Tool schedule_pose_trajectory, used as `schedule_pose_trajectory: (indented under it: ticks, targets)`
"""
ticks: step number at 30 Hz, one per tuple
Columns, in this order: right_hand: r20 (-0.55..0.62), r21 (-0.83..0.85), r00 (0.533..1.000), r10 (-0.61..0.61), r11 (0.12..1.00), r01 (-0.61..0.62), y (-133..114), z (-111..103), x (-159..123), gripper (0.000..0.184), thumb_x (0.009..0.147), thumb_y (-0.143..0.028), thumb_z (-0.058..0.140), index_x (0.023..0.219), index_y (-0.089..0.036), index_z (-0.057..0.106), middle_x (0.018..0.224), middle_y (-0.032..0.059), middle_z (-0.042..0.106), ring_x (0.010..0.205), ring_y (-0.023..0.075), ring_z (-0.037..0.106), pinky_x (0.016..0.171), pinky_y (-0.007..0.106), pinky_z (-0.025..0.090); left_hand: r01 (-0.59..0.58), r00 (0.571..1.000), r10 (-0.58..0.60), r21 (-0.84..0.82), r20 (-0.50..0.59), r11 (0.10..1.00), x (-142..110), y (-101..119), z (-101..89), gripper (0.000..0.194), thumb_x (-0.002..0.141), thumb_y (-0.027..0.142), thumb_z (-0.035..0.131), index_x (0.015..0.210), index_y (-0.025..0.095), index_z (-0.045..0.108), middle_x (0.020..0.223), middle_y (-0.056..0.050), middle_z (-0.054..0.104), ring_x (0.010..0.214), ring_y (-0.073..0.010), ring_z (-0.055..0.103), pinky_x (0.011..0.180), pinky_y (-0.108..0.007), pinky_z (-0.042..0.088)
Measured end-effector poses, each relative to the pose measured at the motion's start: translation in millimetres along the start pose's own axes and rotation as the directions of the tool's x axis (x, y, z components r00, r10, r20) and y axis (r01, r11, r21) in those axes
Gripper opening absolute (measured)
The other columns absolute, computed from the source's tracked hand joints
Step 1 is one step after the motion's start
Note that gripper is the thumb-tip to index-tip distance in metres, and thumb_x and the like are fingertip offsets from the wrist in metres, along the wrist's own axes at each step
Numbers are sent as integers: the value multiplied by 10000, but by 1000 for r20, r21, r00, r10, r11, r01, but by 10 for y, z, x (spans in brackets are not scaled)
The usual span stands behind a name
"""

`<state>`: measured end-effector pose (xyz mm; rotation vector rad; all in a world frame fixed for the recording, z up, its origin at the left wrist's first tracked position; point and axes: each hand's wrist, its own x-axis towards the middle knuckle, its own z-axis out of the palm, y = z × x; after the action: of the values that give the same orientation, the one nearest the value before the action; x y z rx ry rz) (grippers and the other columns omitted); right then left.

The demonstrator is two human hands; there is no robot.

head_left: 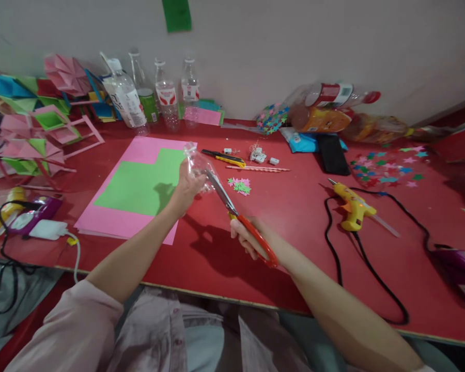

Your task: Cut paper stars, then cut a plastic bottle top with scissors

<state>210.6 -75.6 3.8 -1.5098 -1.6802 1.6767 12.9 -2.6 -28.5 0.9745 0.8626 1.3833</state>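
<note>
My left hand (189, 187) is closed around a clear plastic bottle piece (196, 159), its narrow neck pointing away from me. In my right hand (245, 235) is a pair of scissors (256, 238) with red-orange handles. Its blades reach up and left to the edge of the clear plastic near my left fingers; I cannot tell whether they are cutting into it. Below and left of my left hand lie a green sheet (139, 186) and larger pink sheets (120, 225). Small pink and green paper stars (240, 186) form a pile right of the blades.
A yellow cutter knife (225, 157) and striped straws (258, 169) lie beyond the stars. On the right are a yellow glue gun (352, 206) with a looping black cord and a black phone (333, 154). Upright bottles (166, 98) line the wall; folded paper models (42, 124) crowd the left.
</note>
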Motion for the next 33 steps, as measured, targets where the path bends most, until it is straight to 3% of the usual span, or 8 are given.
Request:
schedule_pose_trajectory:
  ticks: [3, 10, 16, 23, 33]
  targets:
    - [-6, -40, 1000, -22, 999, 22, 23, -5, 12, 529, 800, -738, 502, 691, -222, 470, 385, -99, 393, 314, 83, 416, 412, 235, 379, -60, 998, 59, -46, -29, 997, 33, 76, -38, 695, 712, 440, 770, 1285, 343, 390, 995, 1, 615, 984, -193, 641, 940, -417, 496]
    - [-82, -60, 996, -43, 997, 38, 6, -20, -5, 554, 773, -771, 495, 698, -223, 474, 407, -101, 368, 322, 89, 395, 411, 249, 352, -15, 999, 22, -180, 38, 984, -5, 109, -19, 758, 668, 458, 782, 1301, 334, 382, 1025, -20, 662, 1051, -230, 667, 987, -478, 483]
    - [-77, -187, 996, -53, 982, 38, 62, -18, 17, 536, 807, -744, 488, 697, -219, 480, 423, -86, 386, 344, 113, 450, 419, 255, 348, 18, 998, -28, -194, -49, 981, -3, 105, -33, 711, 683, 348, 771, 1291, 298, 406, 917, 14, 677, 864, -179, 701, 939, -446, 523]
    - [-48, -187, 997, -53, 981, 43, -8, -50, -22, 542, 758, -749, 552, 661, -229, 432, 458, -79, 373, 376, 99, 407, 420, 246, 308, -2, 995, -18, -191, -103, 982, 13, 112, -48, 704, 699, 272, 674, 1340, 283, 382, 879, 1, 697, 936, -215, 705, 938, -452, 521]
    - [-59, -373, 996, -69, 927, 42, -102, -110, -57, 584, 728, -755, 576, 607, -230, 353, 563, -63, 294, 508, 91, 285, 500, 258, 230, -23, 981, -33, -283, -191, 959, 50, 163, -86, 594, 687, 239, 625, 1253, 280, 451, 821, 16, 678, 802, -172, 688, 831, -361, 540]
